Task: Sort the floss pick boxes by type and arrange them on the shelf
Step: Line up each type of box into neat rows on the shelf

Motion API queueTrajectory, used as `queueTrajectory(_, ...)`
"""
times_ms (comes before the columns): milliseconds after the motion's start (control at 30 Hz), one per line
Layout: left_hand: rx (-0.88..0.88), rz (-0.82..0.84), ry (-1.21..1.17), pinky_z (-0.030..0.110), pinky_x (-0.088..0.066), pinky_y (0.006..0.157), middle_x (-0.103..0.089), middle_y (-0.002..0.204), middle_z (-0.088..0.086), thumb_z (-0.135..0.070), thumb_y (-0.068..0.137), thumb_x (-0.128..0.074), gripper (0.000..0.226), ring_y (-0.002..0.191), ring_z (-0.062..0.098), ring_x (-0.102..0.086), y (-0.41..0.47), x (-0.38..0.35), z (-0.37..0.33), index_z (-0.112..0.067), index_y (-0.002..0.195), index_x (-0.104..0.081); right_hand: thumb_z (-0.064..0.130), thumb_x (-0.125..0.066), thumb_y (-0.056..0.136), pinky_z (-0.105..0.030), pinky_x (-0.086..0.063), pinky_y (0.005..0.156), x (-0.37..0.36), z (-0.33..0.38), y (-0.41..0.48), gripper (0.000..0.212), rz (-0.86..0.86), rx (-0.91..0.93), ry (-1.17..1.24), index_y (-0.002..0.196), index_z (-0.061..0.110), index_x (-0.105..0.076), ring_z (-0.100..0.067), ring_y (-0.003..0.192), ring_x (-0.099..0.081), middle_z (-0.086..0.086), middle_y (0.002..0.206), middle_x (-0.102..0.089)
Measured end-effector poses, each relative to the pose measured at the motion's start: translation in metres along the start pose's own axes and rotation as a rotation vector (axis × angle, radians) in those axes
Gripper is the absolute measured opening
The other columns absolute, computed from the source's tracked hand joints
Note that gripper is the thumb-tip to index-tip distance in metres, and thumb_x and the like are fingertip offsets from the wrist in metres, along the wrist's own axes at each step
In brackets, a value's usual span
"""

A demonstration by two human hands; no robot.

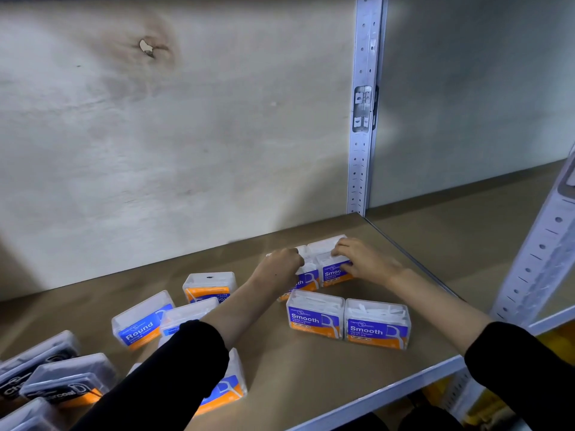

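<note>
Clear floss pick boxes with blue and orange labels lie on the brown shelf (pixel 311 377). My left hand (pixel 281 267) grips one Smooth box (pixel 306 283) at the back right. My right hand (pixel 362 259) holds the Smooth box (pixel 333 272) beside it. The two boxes touch side by side, with more white boxes (pixel 326 242) behind them. Two further Smooth boxes (pixel 314 315) (pixel 376 326) stand in a row in front. A Round box (pixel 141 321) lies to the left among other loose boxes (pixel 208 286). Black charcoal boxes (pixel 65 384) sit at the lower left.
A pale board wall (pixel 186 135) backs the shelf. A perforated metal upright (pixel 364 119) stands at the back right and another upright (pixel 535 259) at the front right. The metal front edge of the shelf (pixel 389 396) runs diagonally. Yellow items (pixel 485 402) show below.
</note>
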State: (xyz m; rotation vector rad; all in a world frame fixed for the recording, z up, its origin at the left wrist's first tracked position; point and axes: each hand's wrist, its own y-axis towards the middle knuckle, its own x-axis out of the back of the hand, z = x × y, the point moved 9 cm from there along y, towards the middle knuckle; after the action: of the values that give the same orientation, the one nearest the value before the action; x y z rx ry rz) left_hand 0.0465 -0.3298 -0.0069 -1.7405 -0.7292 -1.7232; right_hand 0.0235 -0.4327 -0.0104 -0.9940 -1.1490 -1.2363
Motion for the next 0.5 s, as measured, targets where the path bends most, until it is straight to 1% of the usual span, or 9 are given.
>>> queueTrajectory(100,-0.013,-0.037,-0.025,0.033,-0.049,0.095,-0.053,0.136,0.008,-0.02,0.093,-0.054,0.04,0.118,0.022,-0.056,-0.004,0.009,-0.002,-0.01,0.131,-0.053,0.018,-0.053,0.092,-0.028,-0.042,0.101,0.008,0.002,-0.005,0.038,-0.02,-0.016,0.013,0.129,0.012,-0.052,-0.018,0.126,-0.045,-0.004,0.138,-0.048)
queueTrajectory(167,-0.03,-0.061,-0.054,0.032,-0.049,0.094,-0.054,0.136,0.007,-0.02,0.094,-0.05,0.038,0.117,0.022,-0.056,-0.008,0.015,-0.005,-0.011,0.131,-0.053,0.019,-0.054,0.091,-0.027,-0.044,0.097,0.015,0.004,-0.011,0.035,-0.032,-0.024,0.024,0.125,0.012,-0.056,-0.017,0.121,-0.049,-0.004,0.133,-0.052)
queueTrajectory(267,-0.11,-0.072,-0.081,0.033,-0.048,0.092,-0.054,0.136,0.006,-0.019,0.096,-0.046,0.036,0.117,0.021,-0.056,-0.016,0.023,-0.015,-0.011,0.13,-0.055,0.019,-0.055,0.091,-0.026,-0.047,0.092,0.026,0.007,-0.026,0.032,-0.009,-0.033,0.055,0.123,0.012,-0.057,-0.015,0.118,-0.051,-0.003,0.129,-0.055)
queueTrajectory(333,-0.172,-0.066,-0.1,0.029,-0.047,0.092,-0.053,0.137,0.005,-0.018,0.096,-0.046,0.036,0.119,0.02,-0.055,-0.023,0.025,-0.024,-0.011,0.129,-0.055,0.02,-0.055,0.091,-0.025,-0.047,0.089,0.031,0.01,-0.039,0.031,0.001,-0.031,0.074,0.121,0.012,-0.058,-0.013,0.116,-0.051,-0.003,0.127,-0.055)
queueTrajectory(433,-0.212,-0.068,-0.102,0.027,-0.045,0.091,-0.054,0.136,0.005,-0.021,0.096,-0.047,0.036,0.119,0.018,-0.055,-0.035,0.025,-0.032,-0.01,0.129,-0.055,0.02,-0.054,0.091,-0.025,-0.047,0.09,0.036,0.014,-0.059,0.027,-0.015,-0.017,0.076,0.116,0.013,-0.062,-0.011,0.108,-0.055,-0.003,0.121,-0.06)
queueTrajectory(500,-0.201,-0.083,-0.119,0.028,-0.047,0.09,-0.055,0.135,0.006,-0.023,0.096,-0.046,0.036,0.119,0.018,-0.055,-0.042,0.022,-0.032,-0.009,0.127,-0.056,0.017,-0.052,0.092,-0.026,-0.047,0.093,0.034,0.019,-0.07,0.027,0.004,-0.009,0.046,0.117,0.012,-0.062,-0.012,0.107,-0.056,-0.003,0.119,-0.061)
